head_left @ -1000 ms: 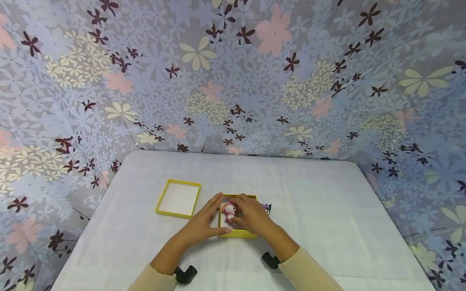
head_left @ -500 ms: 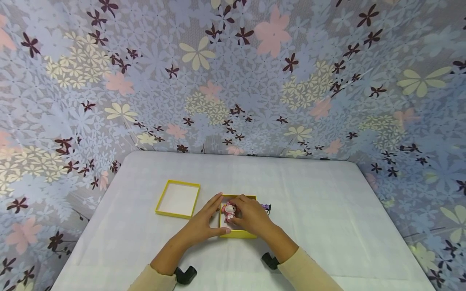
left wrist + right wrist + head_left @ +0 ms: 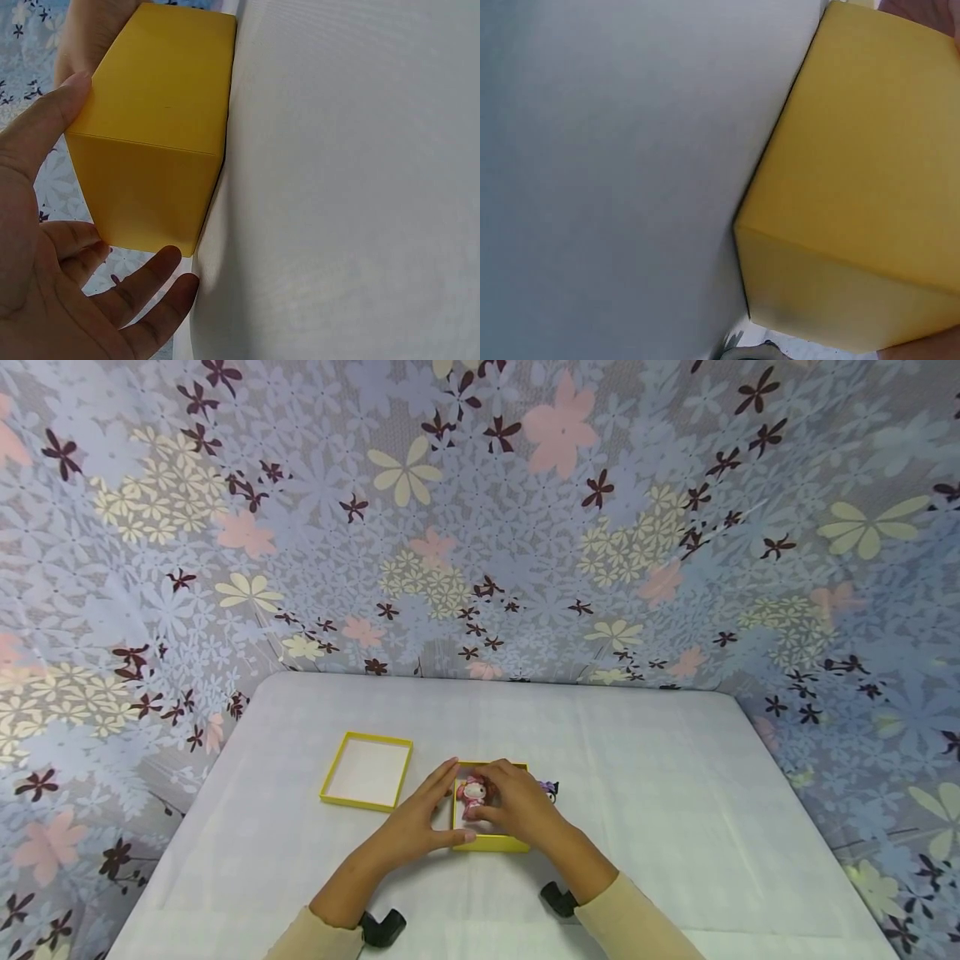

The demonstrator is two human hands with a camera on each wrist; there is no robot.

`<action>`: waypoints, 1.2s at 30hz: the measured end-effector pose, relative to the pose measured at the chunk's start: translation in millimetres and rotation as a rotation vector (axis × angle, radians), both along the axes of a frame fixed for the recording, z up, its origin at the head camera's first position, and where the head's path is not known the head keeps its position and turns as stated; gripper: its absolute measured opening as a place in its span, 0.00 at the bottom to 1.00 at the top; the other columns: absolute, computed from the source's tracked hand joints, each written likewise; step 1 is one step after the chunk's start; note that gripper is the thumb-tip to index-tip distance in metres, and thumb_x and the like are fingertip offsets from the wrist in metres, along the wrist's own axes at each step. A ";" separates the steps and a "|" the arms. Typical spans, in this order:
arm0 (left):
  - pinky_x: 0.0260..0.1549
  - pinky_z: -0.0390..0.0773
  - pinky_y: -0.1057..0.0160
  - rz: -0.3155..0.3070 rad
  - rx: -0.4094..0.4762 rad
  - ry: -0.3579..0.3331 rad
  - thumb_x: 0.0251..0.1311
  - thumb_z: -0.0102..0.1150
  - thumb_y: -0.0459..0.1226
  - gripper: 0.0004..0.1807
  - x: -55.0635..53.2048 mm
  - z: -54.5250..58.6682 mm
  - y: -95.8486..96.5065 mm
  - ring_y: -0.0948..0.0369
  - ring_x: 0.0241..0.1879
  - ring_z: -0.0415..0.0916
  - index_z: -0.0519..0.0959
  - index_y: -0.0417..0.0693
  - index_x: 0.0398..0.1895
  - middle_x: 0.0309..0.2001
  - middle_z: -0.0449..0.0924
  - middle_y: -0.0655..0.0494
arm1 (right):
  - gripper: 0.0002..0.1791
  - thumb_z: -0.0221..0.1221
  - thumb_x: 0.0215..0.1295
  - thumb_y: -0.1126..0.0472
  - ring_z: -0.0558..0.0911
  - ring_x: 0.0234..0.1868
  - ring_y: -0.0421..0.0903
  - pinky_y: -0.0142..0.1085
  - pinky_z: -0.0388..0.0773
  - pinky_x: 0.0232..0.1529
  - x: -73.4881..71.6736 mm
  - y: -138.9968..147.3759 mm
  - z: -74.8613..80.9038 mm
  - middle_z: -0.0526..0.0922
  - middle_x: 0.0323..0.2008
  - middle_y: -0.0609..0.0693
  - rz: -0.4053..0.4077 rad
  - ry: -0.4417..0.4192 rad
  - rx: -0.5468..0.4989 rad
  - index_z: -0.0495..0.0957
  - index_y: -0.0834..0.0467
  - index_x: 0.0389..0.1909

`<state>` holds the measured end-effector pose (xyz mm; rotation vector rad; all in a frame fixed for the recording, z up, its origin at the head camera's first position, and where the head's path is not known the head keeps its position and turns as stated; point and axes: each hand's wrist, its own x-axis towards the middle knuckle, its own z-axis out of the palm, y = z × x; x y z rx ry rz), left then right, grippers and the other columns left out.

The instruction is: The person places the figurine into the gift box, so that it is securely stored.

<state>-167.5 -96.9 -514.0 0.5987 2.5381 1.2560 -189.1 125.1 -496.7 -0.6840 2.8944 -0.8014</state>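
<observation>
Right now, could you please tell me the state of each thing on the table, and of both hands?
Yellow box: upright, open on top.
Lid: off, lying apart from the box, inside facing up.
Pink figurine: inside the box, partly covered.
Purple-and-black figurine: outside the box, partly hidden.
Left hand: touching the box.
Right hand: at the pink figurine; grip unclear.

A broad tabletop point(image 3: 660, 810) with rounded far corners is covered in pale white cloth, across which a faint fold line can be seen toward the near side. An open yellow box point(image 3: 491, 843) is stood near the middle, and a shallow yellow-rimmed lid point(image 3: 369, 770) is laid to its left, slightly farther back, with its white inside turned up. Just right of the box, a small purple-and-black figurine point(image 3: 552, 791) is partly hidden.
</observation>
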 end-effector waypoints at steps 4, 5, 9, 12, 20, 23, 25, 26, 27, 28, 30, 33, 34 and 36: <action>0.76 0.56 0.41 -0.002 0.009 0.002 0.55 0.69 0.62 0.58 0.1 0.6 -0.2 0.57 0.82 0.42 0.46 0.65 0.83 0.83 0.38 0.67 | 0.38 0.71 0.57 0.44 0.79 0.62 0.52 0.52 0.77 0.64 -1.0 3.6 -0.5 0.79 0.62 0.50 0.011 -0.011 -0.059 0.74 0.52 0.67; 0.76 0.56 0.41 -0.002 0.010 0.004 0.55 0.69 0.62 0.58 0.1 0.7 -0.2 0.57 0.82 0.42 0.46 0.65 0.83 0.83 0.38 0.67 | 0.38 0.71 0.57 0.44 0.79 0.62 0.52 0.51 0.77 0.64 -1.3 4.6 -0.8 0.79 0.62 0.49 0.015 -0.016 -0.072 0.74 0.52 0.67; 0.76 0.56 0.40 -0.001 0.008 0.004 0.54 0.69 0.62 0.58 0.2 1.0 0.0 0.57 0.82 0.42 0.45 0.68 0.82 0.83 0.38 0.67 | 0.37 0.71 0.59 0.45 0.79 0.63 0.50 0.50 0.76 0.66 -1.7 8.4 -1.0 0.78 0.62 0.47 0.019 -0.032 -0.125 0.74 0.51 0.68; 0.76 0.57 0.40 -0.001 0.006 0.003 0.54 0.69 0.63 0.58 0.0 0.8 0.3 0.56 0.82 0.42 0.44 0.69 0.82 0.84 0.39 0.66 | 0.35 0.70 0.61 0.48 0.79 0.64 0.49 0.49 0.77 0.66 -1.0 11.3 -0.9 0.78 0.62 0.47 0.020 -0.025 -0.182 0.74 0.52 0.68; 0.76 0.58 0.40 0.009 -0.014 0.008 0.53 0.68 0.66 0.58 -1.4 -0.5 1.2 0.54 0.82 0.44 0.42 0.76 0.81 0.84 0.39 0.65 | 0.32 0.69 0.63 0.53 0.78 0.66 0.49 0.50 0.75 0.67 -0.6 18.8 8.0 0.77 0.63 0.45 0.004 -0.048 -0.307 0.74 0.53 0.67; 0.75 0.58 0.41 0.010 -0.019 0.015 0.52 0.68 0.66 0.58 -2.2 -1.7 1.2 0.54 0.81 0.45 0.43 0.75 0.81 0.84 0.39 0.65 | 0.31 0.69 0.63 0.50 0.77 0.67 0.47 0.49 0.75 0.68 -0.6 22.1 12.7 0.77 0.64 0.42 -0.038 -0.058 -0.303 0.75 0.49 0.67; 0.75 0.58 0.41 0.008 -0.023 0.018 0.52 0.68 0.66 0.59 -2.6 -2.2 1.1 0.54 0.81 0.45 0.43 0.74 0.81 0.84 0.39 0.65 | 0.31 0.69 0.63 0.49 0.77 0.66 0.46 0.49 0.75 0.67 -0.3 24.8 15.3 0.77 0.63 0.41 -0.059 -0.054 -0.304 0.75 0.48 0.67; 0.76 0.58 0.41 0.008 -0.025 0.018 0.52 0.68 0.66 0.59 -2.7 -2.4 1.0 0.54 0.82 0.45 0.43 0.74 0.81 0.84 0.39 0.65 | 0.31 0.69 0.62 0.50 0.78 0.65 0.46 0.49 0.76 0.67 0.1 26.2 16.7 0.77 0.63 0.41 -0.065 -0.051 -0.311 0.75 0.48 0.67; 0.76 0.58 0.41 0.007 -0.024 0.015 0.52 0.68 0.66 0.59 -2.6 -2.5 0.9 0.54 0.82 0.45 0.42 0.74 0.81 0.84 0.39 0.65 | 0.31 0.70 0.62 0.51 0.78 0.64 0.46 0.49 0.76 0.67 0.5 27.7 17.9 0.78 0.62 0.41 -0.068 -0.045 -0.318 0.75 0.48 0.66; 0.76 0.58 0.41 0.008 -0.022 0.012 0.52 0.68 0.66 0.59 -2.3 -2.4 0.9 0.55 0.82 0.45 0.43 0.74 0.81 0.84 0.39 0.66 | 0.31 0.70 0.62 0.52 0.78 0.64 0.46 0.50 0.76 0.67 0.9 29.2 19.1 0.78 0.62 0.42 -0.070 -0.039 -0.328 0.75 0.49 0.66; 0.76 0.58 0.41 0.009 -0.018 0.003 0.52 0.68 0.66 0.58 -1.8 -1.6 1.0 0.55 0.82 0.45 0.42 0.76 0.81 0.83 0.39 0.66 | 0.30 0.70 0.62 0.52 0.79 0.63 0.48 0.51 0.76 0.65 1.7 32.6 21.0 0.78 0.62 0.43 -0.076 -0.032 -0.339 0.75 0.48 0.66; 0.75 0.58 0.41 0.013 -0.014 -0.001 0.51 0.69 0.66 0.59 -1.0 -0.5 1.4 0.54 0.81 0.45 0.44 0.74 0.81 0.83 0.39 0.67 | 0.30 0.69 0.64 0.51 0.78 0.63 0.49 0.53 0.78 0.64 2.2 38.0 22.5 0.78 0.62 0.43 -0.097 -0.037 -0.340 0.75 0.47 0.66; 0.75 0.59 0.41 0.014 -0.014 -0.001 0.51 0.69 0.65 0.59 -0.9 0.1 1.5 0.54 0.81 0.46 0.45 0.72 0.82 0.83 0.39 0.67 | 0.30 0.68 0.64 0.50 0.78 0.63 0.49 0.53 0.78 0.63 2.1 40.0 22.5 0.77 0.63 0.43 -0.107 -0.043 -0.339 0.74 0.46 0.66; 0.75 0.59 0.41 0.017 -0.015 -0.003 0.51 0.69 0.65 0.59 -0.7 1.2 1.5 0.54 0.81 0.47 0.46 0.70 0.82 0.83 0.39 0.67 | 0.29 0.67 0.65 0.46 0.77 0.64 0.49 0.53 0.79 0.62 2.1 43.9 22.1 0.77 0.63 0.41 -0.129 -0.056 -0.337 0.74 0.44 0.67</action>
